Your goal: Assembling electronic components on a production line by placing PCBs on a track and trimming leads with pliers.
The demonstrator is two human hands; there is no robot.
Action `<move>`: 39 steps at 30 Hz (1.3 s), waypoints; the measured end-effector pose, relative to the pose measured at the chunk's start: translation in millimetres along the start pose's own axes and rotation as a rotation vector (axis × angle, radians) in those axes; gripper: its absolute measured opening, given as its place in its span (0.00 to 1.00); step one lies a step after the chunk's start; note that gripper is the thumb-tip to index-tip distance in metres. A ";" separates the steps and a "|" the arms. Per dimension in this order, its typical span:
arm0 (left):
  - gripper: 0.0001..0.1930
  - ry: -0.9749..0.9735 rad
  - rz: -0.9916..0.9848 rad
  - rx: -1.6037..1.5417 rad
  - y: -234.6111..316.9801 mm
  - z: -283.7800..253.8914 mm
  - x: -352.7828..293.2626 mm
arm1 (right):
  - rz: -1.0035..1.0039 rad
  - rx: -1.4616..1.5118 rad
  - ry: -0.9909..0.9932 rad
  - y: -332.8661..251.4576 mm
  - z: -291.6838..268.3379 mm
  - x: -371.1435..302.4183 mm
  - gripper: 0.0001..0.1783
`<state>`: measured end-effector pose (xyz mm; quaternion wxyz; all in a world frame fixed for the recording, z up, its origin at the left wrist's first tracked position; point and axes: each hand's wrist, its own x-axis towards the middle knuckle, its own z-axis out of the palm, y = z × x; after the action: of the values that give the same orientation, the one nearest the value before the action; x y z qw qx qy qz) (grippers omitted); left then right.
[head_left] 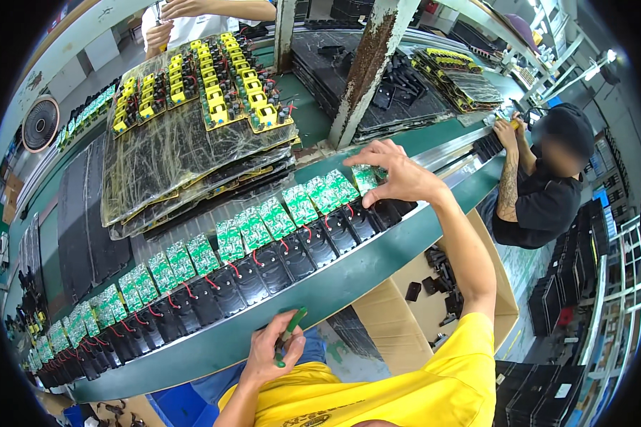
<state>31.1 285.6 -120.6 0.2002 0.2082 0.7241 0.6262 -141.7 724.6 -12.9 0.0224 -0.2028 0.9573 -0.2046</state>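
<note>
My right hand is at the right end of a long row of green circuit boards. Its thumb and fingers curve around the edges of one green circuit board. Below that board lie black plastic cases, linked to the boards by short red wires. Down at the near edge of the bench, my left hand is closed around a green-handled tool. Its working end is hidden by the fingers, so its exact kind does not show.
Stacked dark sheets behind the row carry boards with yellow components. A rusty post rises from the green bench. An open cardboard box with black parts stands below my right arm. Co-workers work at right and at the back.
</note>
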 end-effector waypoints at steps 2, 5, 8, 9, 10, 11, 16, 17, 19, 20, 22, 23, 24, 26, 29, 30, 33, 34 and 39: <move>0.26 -0.001 -0.008 0.016 1.9 0.5 1.5 | -0.033 -0.013 0.011 3.9 7.0 3.6 0.48; 0.26 0.015 0.001 0.039 -0.8 2.7 1.8 | -0.122 -0.058 0.189 14.5 10.6 7.0 0.49; 0.25 0.038 0.012 0.058 -3.0 4.8 1.8 | -0.217 -0.101 0.363 21.8 16.0 14.3 0.52; 0.25 0.043 0.024 0.074 -3.0 5.0 1.8 | -0.238 -0.131 0.300 23.7 19.7 16.9 0.54; 0.24 0.047 0.036 0.090 -2.8 5.1 1.8 | -0.258 -0.161 0.238 24.9 23.3 19.0 0.56; 0.24 0.051 0.048 0.107 -2.4 5.7 2.0 | -0.277 -0.192 0.177 26.3 26.6 20.5 0.58; 0.26 0.066 0.024 0.160 -1.3 7.7 -0.9 | -0.309 -0.315 0.040 6.1 29.5 25.1 0.60; 0.26 0.064 0.015 0.172 -1.2 7.7 -0.5 | -0.307 -0.349 0.016 3.2 28.5 27.1 0.61; 0.26 0.068 0.012 0.172 0.1 8.1 0.4 | -0.357 -0.330 0.053 2.4 30.6 32.5 0.60; 0.26 0.065 0.014 0.173 1.0 7.9 1.5 | -0.401 -0.314 0.093 2.4 31.7 35.1 0.59; 0.26 0.058 0.020 0.174 1.7 6.9 5.4 | -0.486 -0.281 0.175 2.5 32.8 39.6 0.58; 0.26 0.062 0.016 0.173 1.5 6.6 6.1 | -0.489 -0.278 0.171 1.2 32.6 41.2 0.58; 0.26 0.061 0.027 0.168 1.0 5.9 7.4 | -0.480 -0.276 0.141 -0.2 32.1 42.8 0.58; 0.26 0.067 0.041 0.165 -0.6 6.0 7.5 | -0.472 -0.262 0.080 -3.6 33.2 46.0 0.59; 0.27 0.071 -0.040 0.155 -4.8 6.8 -0.9 | -0.416 -0.248 -0.001 -14.8 34.3 49.8 0.57; 0.28 0.077 -0.041 0.225 -2.2 5.8 -3.1 | -0.412 -0.233 0.023 -21.0 34.3 48.8 0.57; 0.27 0.053 -0.017 0.196 2.2 8.4 0.7 | -0.373 -0.139 0.051 -6.7 46.9 41.2 0.58; 0.27 0.029 0.005 0.215 3.7 9.2 0.1 | -0.369 -0.118 0.052 -14.0 44.3 39.9 0.60; 0.24 0.053 0.014 0.219 3.3 16.4 3.6 | -0.336 -0.135 0.040 -7.4 40.7 28.0 0.56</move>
<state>37.4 301.5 -119.6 0.1526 0.2173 0.7919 0.5499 -159.5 691.8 -46.1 -0.0449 -0.3568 0.9218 -0.1450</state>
